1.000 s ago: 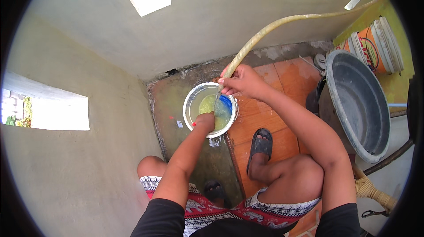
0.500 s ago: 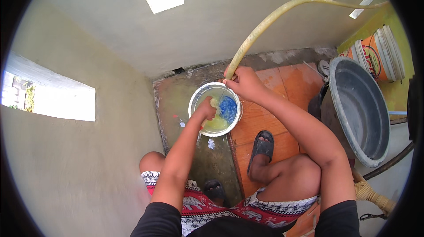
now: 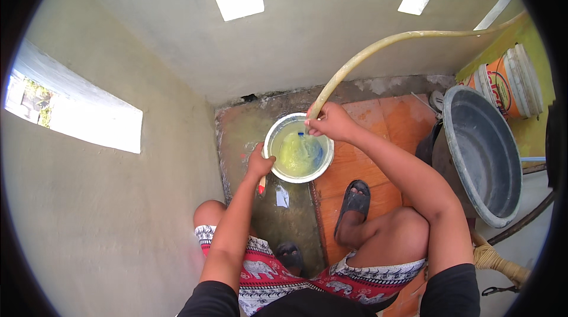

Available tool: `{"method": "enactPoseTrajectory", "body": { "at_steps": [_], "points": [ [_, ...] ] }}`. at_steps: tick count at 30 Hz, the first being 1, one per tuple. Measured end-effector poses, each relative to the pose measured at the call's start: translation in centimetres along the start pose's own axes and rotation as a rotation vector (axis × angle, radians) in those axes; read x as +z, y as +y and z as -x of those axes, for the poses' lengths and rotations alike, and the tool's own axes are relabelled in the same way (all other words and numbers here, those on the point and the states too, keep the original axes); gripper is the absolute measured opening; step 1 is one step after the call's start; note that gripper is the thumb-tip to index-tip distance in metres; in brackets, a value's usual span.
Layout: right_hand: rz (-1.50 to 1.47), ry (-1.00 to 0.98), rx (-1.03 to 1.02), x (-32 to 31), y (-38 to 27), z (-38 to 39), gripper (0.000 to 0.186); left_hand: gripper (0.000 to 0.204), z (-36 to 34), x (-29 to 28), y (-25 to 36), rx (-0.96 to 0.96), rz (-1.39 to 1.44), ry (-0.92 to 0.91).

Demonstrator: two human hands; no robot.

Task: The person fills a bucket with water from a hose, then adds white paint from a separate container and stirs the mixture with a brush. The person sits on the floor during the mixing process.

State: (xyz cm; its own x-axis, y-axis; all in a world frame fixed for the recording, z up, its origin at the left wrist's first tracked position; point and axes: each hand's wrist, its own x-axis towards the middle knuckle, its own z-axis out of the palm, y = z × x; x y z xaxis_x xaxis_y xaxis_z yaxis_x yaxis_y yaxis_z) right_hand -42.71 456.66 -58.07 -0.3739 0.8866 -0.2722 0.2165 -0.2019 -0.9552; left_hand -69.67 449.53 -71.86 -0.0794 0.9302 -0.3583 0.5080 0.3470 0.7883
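Observation:
A round white bucket (image 3: 297, 180) stands on the wet floor in front of me. My left hand (image 3: 259, 164) grips its left rim, thumb inside and fingers outside. In the water lie a pale yellow-green mass (image 3: 293, 152) and something blue (image 3: 318, 154) partly behind it; I cannot make out their kind. My right hand (image 3: 329, 123) is closed round the end of a yellowish hose (image 3: 390, 39), held over the bucket's far right rim. Just below my left hand is a small pale piece with a red tip (image 3: 261, 188).
A large grey basin (image 3: 482, 151) leans on its side at the right, with stacked white and orange buckets (image 3: 512, 83) behind it. Walls stand close at left and ahead. Orange tiles (image 3: 384, 122) lie right of the bucket. A white scrap (image 3: 282, 196) lies before it.
My left hand has come out of the water and taken the bucket's left rim. The yellow-green mass now spreads over much of the blue thing. My right hand still holds the hose.

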Motion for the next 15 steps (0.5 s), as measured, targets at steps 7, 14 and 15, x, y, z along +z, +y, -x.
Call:
{"method": "enactPoseTrajectory", "body": {
  "at_steps": [7,14,15],
  "points": [
    [0.21,0.178,-0.12,-1.8,0.9,0.4,0.021,0.056,2.2,2.4,4.5,0.397,-0.013,0.246],
    [0.219,0.021,0.123,-2.3,1.7,1.9,0.019,0.057,3.9,4.7,7.8,0.608,-0.112,0.423],
    [0.148,0.021,0.146,-2.3,1.7,1.9,0.019,0.058,4.0,4.9,8.0,0.626,-0.126,0.419]
  ]
}}
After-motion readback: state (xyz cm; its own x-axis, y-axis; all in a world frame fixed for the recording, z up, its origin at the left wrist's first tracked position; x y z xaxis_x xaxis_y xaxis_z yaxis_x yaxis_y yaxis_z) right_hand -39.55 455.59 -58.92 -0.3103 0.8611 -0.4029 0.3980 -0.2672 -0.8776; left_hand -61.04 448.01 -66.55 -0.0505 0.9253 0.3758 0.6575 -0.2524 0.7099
